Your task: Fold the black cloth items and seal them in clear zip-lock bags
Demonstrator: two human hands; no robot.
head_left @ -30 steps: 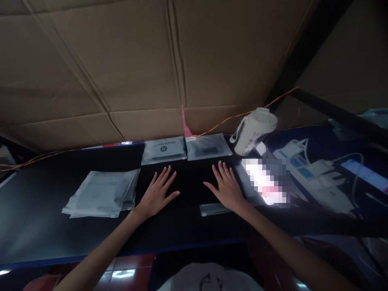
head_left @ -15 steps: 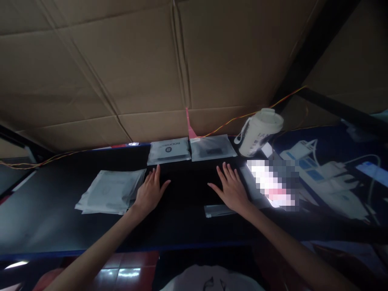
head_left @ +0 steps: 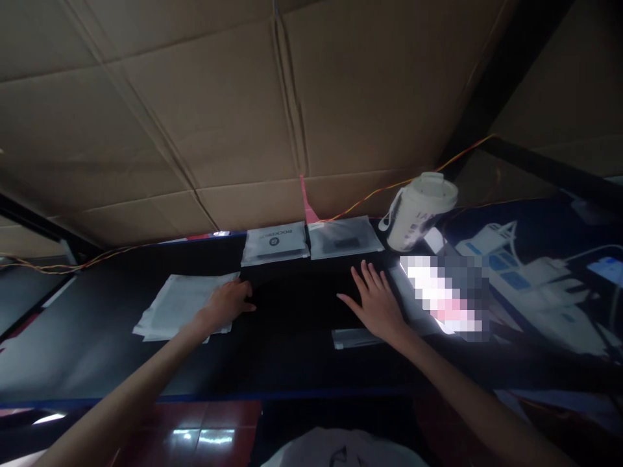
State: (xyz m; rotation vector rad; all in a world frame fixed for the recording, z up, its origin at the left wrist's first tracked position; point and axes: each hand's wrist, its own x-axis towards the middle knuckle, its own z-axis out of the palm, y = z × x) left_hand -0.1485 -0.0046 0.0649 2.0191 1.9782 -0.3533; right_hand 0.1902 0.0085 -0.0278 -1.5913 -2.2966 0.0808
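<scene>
My left hand (head_left: 228,303) rests over the right edge of a stack of frosted pouches (head_left: 178,301), its fingers curled; whether they grip anything is hidden. My right hand (head_left: 377,301) lies flat with fingers spread on the black tabletop. Beneath its wrist a frosted pouch (head_left: 353,338) sticks out, and another pouch (head_left: 409,295) lies just to its right. Toward the back, a pouch with dark lettering (head_left: 275,243) sits beside a second pouch holding something dark (head_left: 345,237).
A white lidded cup (head_left: 421,211) stands at the back right. Right of my right hand is a bright, pixelated device (head_left: 440,295). Farther right lie white power strips with cables (head_left: 516,266). A cardboard wall (head_left: 233,130) rises behind, with a thin wire along its base.
My left hand has moved left onto the pouch stack, and its spread fingers have curled. My right hand stays spread in the same place. The view has shifted slightly.
</scene>
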